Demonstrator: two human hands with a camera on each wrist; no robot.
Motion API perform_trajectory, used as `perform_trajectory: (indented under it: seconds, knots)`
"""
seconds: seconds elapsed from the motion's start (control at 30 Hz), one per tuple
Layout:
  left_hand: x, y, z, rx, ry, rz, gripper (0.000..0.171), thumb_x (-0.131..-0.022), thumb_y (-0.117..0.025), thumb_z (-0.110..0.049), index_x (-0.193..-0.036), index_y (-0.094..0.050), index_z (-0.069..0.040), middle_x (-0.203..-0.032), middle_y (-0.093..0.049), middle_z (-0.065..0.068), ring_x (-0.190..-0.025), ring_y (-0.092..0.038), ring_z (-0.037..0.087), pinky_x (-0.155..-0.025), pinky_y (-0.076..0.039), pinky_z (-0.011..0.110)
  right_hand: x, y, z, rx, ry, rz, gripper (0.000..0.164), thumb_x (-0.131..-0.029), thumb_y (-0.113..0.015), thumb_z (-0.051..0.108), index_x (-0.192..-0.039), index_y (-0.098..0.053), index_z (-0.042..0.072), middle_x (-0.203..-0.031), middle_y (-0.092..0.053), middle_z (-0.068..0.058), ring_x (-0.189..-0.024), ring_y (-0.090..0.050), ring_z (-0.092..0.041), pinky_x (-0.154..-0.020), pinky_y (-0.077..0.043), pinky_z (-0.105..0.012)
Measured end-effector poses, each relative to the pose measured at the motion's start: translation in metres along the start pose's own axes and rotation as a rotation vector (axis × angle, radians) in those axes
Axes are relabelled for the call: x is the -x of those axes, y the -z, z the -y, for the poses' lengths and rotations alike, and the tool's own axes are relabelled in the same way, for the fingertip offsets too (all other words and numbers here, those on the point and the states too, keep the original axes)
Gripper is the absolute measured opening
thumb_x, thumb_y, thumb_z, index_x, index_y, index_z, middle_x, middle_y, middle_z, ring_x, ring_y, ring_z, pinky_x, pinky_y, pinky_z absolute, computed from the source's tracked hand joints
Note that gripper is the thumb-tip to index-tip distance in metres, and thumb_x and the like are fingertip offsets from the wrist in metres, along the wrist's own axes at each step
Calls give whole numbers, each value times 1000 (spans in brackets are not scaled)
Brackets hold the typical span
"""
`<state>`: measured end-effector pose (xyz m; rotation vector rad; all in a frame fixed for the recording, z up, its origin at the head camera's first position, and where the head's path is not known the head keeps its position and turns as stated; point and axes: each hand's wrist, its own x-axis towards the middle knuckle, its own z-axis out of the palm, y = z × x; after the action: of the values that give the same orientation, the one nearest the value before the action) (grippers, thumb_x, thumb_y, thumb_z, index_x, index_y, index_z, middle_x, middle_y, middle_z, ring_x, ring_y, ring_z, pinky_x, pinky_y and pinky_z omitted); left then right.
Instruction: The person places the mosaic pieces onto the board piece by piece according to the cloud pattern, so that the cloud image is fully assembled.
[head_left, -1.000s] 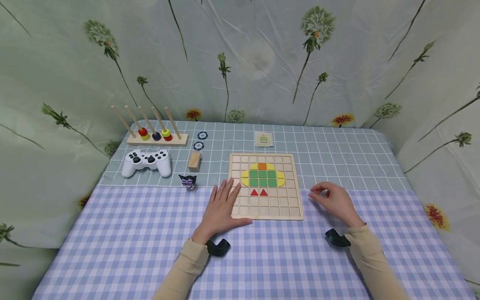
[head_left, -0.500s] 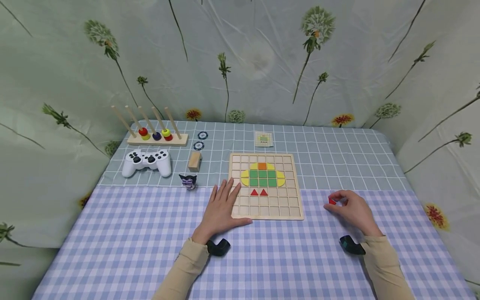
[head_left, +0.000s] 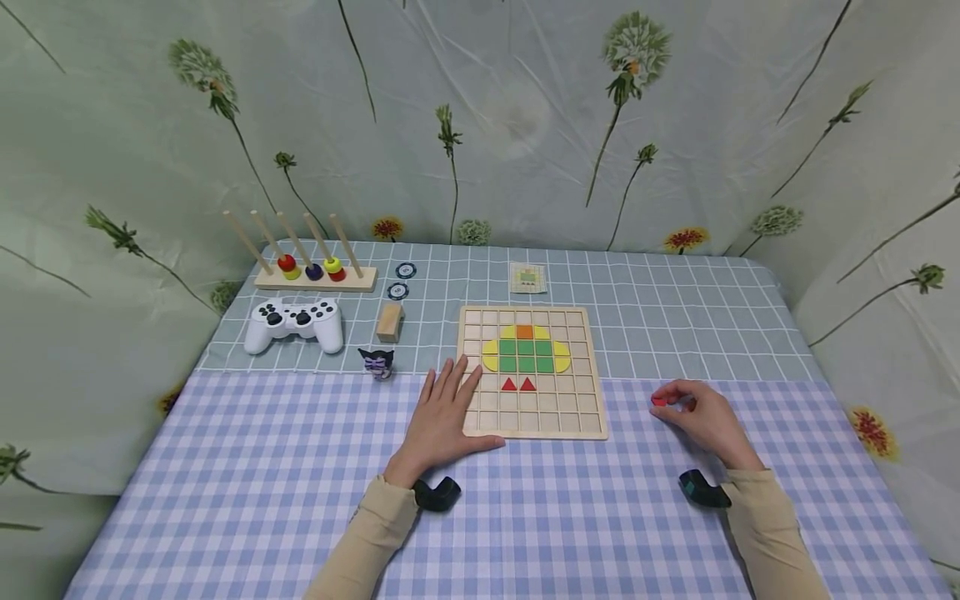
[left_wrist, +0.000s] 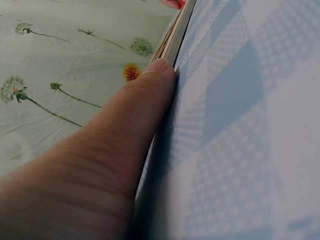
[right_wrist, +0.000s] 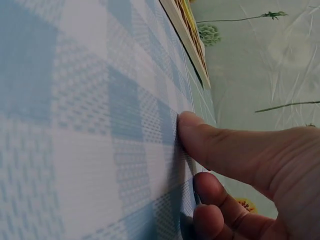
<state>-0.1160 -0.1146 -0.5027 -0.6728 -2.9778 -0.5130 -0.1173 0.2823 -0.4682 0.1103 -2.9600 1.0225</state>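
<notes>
A square wooden grid board lies in the middle of the head view. Set in its cells are green squares, yellow rounded pieces, an orange square and two red triangles. My left hand rests spread over the board's left side, its thumb along the near edge. To the right of the board, my right hand pinches a small red piece between thumb and fingers, low over the checked cloth. In the right wrist view, the thumb hides that piece.
Behind the board lies a small pattern card. At the left are a peg stand with coloured beads, a white game controller, two round chips, a wooden block and a small dark figurine.
My right hand has moved right and a little nearer, away from the board's edge; a red piece now shows in its fingertips, slightly turned in the last half second. The left hand stays still.
</notes>
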Motion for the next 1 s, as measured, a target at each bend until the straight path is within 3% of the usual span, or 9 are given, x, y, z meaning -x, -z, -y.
perform_trajectory:
  seconds: [0.37, 0.6, 0.77, 1.0]
  knots:
    - [0, 2, -1, 15, -1, 1, 109, -71, -54, -79, -152, -22, -13, -157, -11, 11, -143, -4, 29, -113, 1, 46, 0, -6, 6, -59, 42, -27, 10, -79, -76, 6, -88, -72, 3, -88, -65, -10, -63, -47, -11, -55, -39, -24]
    - [-1, 2, -1, 4, 16, 22, 110, -71, -53, -80, -153, -20, -15, -158, -8, 8, -143, -1, 27, -113, 3, 45, -7, -14, 15, -59, 51, -52, 9, -81, -75, 7, -88, -69, 5, -77, -63, -2, -58, -45, -11, -50, -37, -24]
    - [0, 2, -1, 5, 16, 23, 110, -71, -52, -81, -153, -20, -15, -158, -9, 9, -143, -1, 27, -113, 2, 45, -20, -23, 33, -103, 64, -40, 16, -79, -77, 10, -89, -66, 5, -77, -63, -2, -56, -46, -12, -49, -37, -25]
    - [0, 1, -1, 0, 12, 24, 109, -72, -52, -81, -153, -20, -14, -158, -9, 9, -143, -1, 27, -113, 1, 46, -37, -42, 67, -178, 91, 52, 14, -78, -79, 12, -85, -67, 8, -74, -62, 0, -52, -43, -13, -43, -35, -24]
